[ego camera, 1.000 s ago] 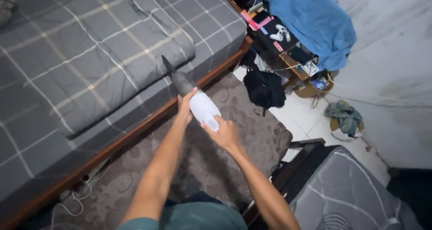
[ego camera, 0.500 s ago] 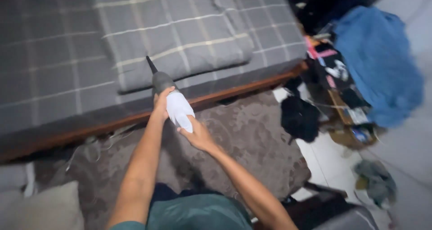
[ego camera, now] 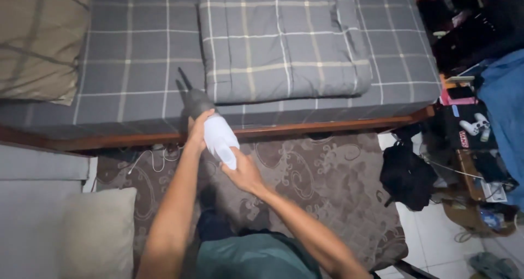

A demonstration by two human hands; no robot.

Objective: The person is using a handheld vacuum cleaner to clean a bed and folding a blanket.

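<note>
Both bare arms stretch forward from the bottom of the view, converging near the middle. The left hand (ego camera: 197,130) sits farther out, fingers curled and wrist straight above a long, nearly vertical forearm. The right hand (ego camera: 243,174) closes just behind it, thumb forward, its forearm angling in from the lower right.

Wood-framed bed (ego camera: 327,127) in grey plaid sheet, folded plaid blanket (ego camera: 284,44) near its front edge, pillow (ego camera: 41,39) at left end
</note>
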